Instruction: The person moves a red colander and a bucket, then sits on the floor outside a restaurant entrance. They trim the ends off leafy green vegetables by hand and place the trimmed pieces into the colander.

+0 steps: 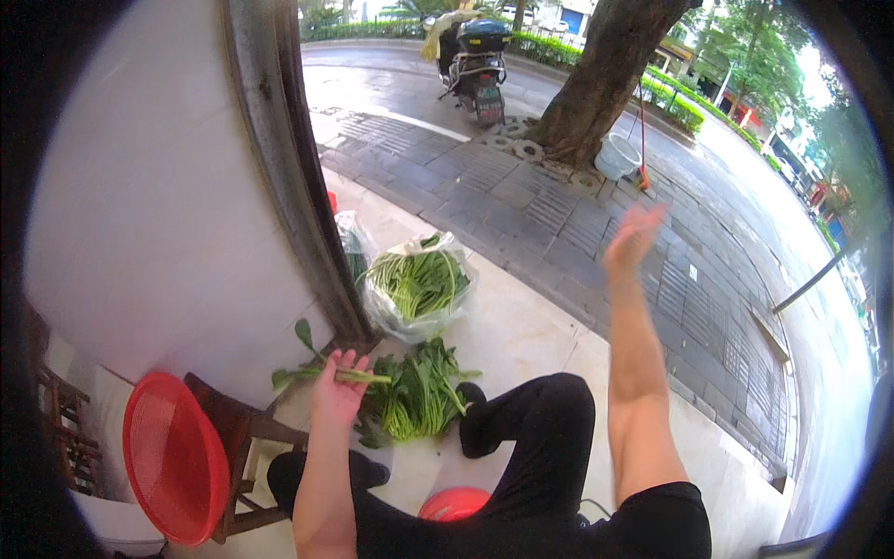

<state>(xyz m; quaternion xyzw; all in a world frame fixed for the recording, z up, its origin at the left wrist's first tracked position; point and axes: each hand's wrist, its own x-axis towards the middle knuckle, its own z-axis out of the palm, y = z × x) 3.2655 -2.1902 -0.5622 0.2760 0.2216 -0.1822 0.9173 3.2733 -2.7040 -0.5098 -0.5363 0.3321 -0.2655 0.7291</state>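
Observation:
My left hand [336, 391] holds a leafy green sprig [363, 377] across its fingers, palm up. The cut stem points right, and its leaves hang out past the hand's left side. Just right of that hand, a loose pile of leafy green vegetables [419, 402] lies on the pale tiled floor. Beyond the pile stands an open clear plastic bag [419, 318] filled with more long-stemmed greens [419, 279]. My right hand [634, 237] is stretched out over the grey pavement, blurred by motion. Its fingers look extended, and nothing shows in them.
A red plastic colander [174, 461] rests tilted on a dark wooden stool [222, 412] at left. Something round and red [454, 504] sits between my legs. A door frame [279, 154] rises beside the bag. Outside are a tree trunk [587, 84], a bucket [619, 157] and a scooter [478, 66].

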